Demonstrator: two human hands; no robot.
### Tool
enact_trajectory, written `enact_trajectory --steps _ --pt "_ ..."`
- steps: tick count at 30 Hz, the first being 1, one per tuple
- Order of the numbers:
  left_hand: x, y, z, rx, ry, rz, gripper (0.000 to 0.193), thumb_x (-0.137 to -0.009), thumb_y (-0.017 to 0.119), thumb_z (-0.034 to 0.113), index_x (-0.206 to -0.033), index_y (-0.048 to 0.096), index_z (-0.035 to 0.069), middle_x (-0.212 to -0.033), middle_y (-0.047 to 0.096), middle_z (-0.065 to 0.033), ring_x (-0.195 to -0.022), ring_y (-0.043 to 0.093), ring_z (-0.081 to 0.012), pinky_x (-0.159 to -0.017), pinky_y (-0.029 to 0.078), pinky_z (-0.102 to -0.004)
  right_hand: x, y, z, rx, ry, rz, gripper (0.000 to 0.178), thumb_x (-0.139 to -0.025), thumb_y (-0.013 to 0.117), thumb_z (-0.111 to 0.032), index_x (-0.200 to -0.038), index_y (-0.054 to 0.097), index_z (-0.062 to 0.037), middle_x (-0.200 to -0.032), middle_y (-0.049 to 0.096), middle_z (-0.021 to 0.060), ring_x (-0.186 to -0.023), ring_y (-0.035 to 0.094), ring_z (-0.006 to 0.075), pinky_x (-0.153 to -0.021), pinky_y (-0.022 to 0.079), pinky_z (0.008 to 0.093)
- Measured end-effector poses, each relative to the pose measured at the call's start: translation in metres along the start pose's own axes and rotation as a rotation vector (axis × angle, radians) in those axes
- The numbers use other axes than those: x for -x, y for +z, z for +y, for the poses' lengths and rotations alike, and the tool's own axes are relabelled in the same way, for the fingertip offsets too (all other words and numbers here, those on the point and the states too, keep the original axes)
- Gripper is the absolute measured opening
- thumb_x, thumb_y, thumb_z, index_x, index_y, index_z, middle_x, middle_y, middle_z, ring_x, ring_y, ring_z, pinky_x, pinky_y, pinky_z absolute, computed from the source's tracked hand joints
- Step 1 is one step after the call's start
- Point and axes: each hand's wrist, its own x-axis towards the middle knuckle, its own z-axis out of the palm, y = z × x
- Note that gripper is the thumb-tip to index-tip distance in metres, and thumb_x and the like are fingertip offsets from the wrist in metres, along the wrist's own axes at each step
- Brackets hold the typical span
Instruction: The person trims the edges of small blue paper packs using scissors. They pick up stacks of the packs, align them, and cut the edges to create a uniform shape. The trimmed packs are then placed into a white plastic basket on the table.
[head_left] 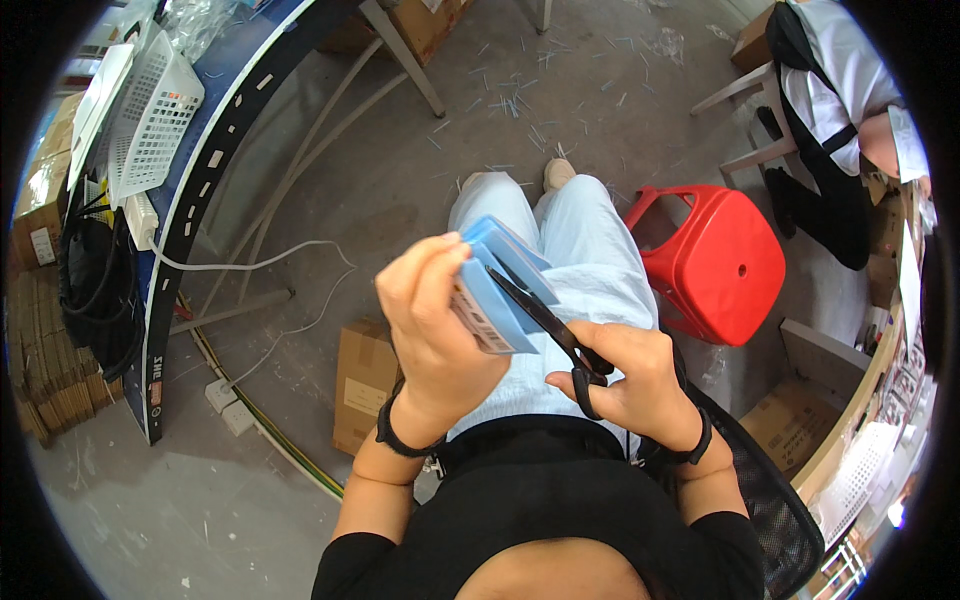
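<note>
My left hand grips a small stack of light blue cards or folded packaging, with a white printed label on its lower side. The pieces fan apart at the right edge. In my right hand is a pair of black scissors, thumb and fingers around the handles. The scissor blades point up and to the left, lying against or between the blue pieces; whether they are cutting I cannot tell. Both hands are held above my lap, over light blue trousers.
A red plastic stool stands to my right. Thin blue strips litter the floor ahead. At left is a curved-looking table edge with a white basket. A cardboard box sits beside me; another person sits far right.
</note>
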Motion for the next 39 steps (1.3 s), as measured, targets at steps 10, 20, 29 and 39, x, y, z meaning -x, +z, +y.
enact_trajectory --steps 10,20,29,39 --pt "0.003 -0.001 0.004 0.000 -0.016 -0.078 0.078 -0.059 0.075 0.002 -0.125 0.034 0.001 -0.121 0.037 -0.0166 -0.115 0.041 -0.0292 -0.095 0.037 -0.0355 0.000 0.008 0.001 -0.025 -0.008 0.034 0.039 -0.069 0.079 -0.018 -0.100 0.061 -0.0021 -0.057 0.051 0.0068 -0.047 0.051 0.0197 -0.044 0.039 0.0295" --pt "0.008 0.003 0.002 -0.015 -0.039 -0.047 0.081 -0.059 0.078 0.004 -0.125 0.031 0.002 -0.122 0.036 -0.0164 -0.115 0.042 -0.0282 -0.094 0.038 -0.0337 0.001 0.011 0.001 0.015 -0.047 0.033 0.040 -0.070 0.078 -0.018 -0.101 0.059 -0.0004 -0.059 0.052 0.0101 -0.049 0.053 0.0239 -0.045 0.040 0.0320" --pt "0.008 0.008 0.008 0.060 -0.014 0.033 0.067 -0.062 0.075 0.003 -0.119 0.041 0.000 -0.117 0.046 -0.0175 -0.101 0.046 -0.0298 -0.085 0.039 -0.0366 -0.002 0.011 0.001 -0.013 -0.015 0.054 0.043 -0.068 0.080 -0.018 -0.103 0.061 -0.0001 -0.059 0.053 0.0086 -0.049 0.054 0.0207 -0.045 0.041 0.0293" --pt "0.003 0.000 -0.001 0.112 -0.071 0.008 0.074 -0.058 0.077 0.002 -0.120 0.037 0.000 -0.120 0.041 -0.0176 -0.108 0.042 -0.0290 -0.088 0.039 -0.0350 0.004 -0.007 -0.006 -0.067 0.071 0.054 0.039 -0.067 0.081 -0.019 -0.096 0.064 0.0005 -0.066 0.059 0.0095 -0.053 0.057 0.0214 -0.050 0.044 0.0279"
